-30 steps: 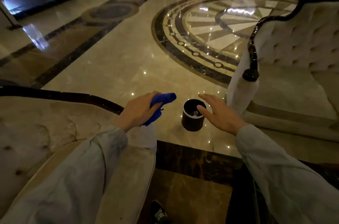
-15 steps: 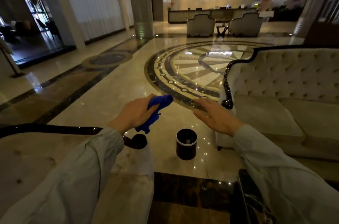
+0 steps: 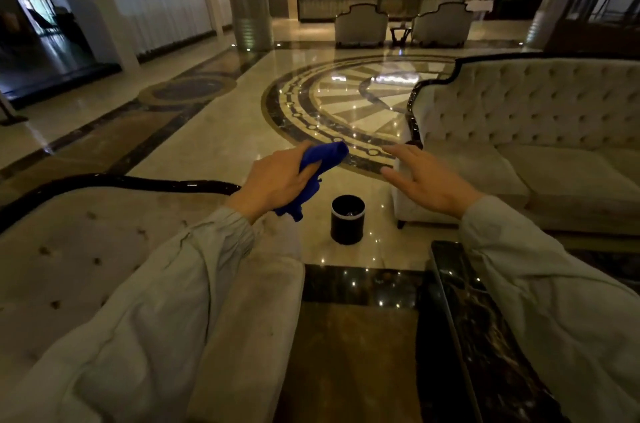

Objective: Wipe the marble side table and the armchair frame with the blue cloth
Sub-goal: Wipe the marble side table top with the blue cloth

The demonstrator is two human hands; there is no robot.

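Presently, left hand [image 3: 277, 176] fingers grip the blue cloth [image 3: 317, 168] in mid-air above the armchair [image 3: 86, 249]. Right hand [image 3: 427, 182] fingers are spread wide, empty, beyond the dark marble bench [image 3: 485, 336].

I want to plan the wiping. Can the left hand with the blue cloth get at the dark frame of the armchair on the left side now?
Probably yes. The left hand grips the blue cloth in the air just past the armchair frame, and nothing lies between them. The right hand is open and apart.
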